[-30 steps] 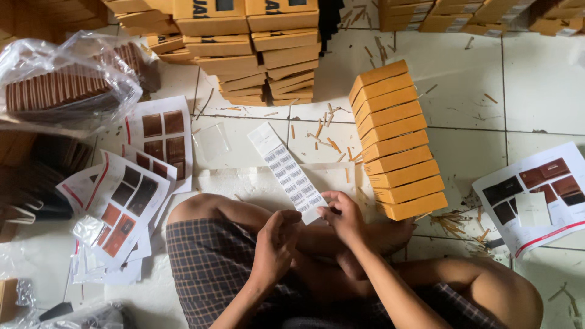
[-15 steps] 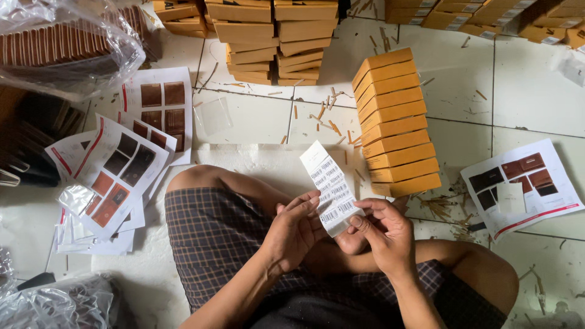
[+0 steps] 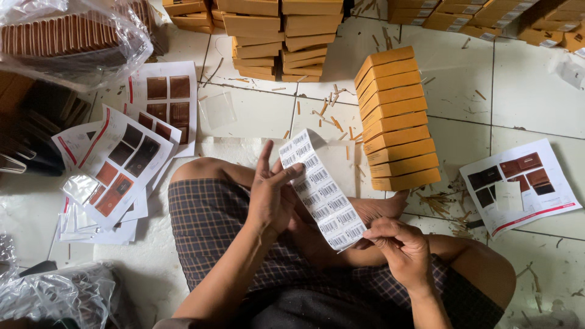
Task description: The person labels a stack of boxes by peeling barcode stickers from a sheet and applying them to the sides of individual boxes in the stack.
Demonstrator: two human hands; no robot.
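Vs half a sec ago the label sheet (image 3: 322,190) sits lower and flatter across my lap, slanting from upper left to lower right, and my hands are further apart. My left hand (image 3: 273,194) is now opened out, fingers spread and pointing up, fingertips touching the sheet's left edge, not clamped on it. My right hand (image 3: 399,244) pinches the sheet's bottom right corner betw thumb and fingers. The sheet is a long white paper strip, glossy, w/ two columns of small rectangular stickers.

Beside my right knee stands a leaning stack of flat orange cardboard boxes (image 3: 396,119), matte, edges fanned. More box stacks (image 3: 283,36) behind it. Glossy printed leaflets (image 3: 125,161) lie fanned on the white tile floor (image 3: 524,91) at left, one leaflet (image 3: 518,183) at right. Crinkly clear plastic bag (image 3: 70,39) top left.
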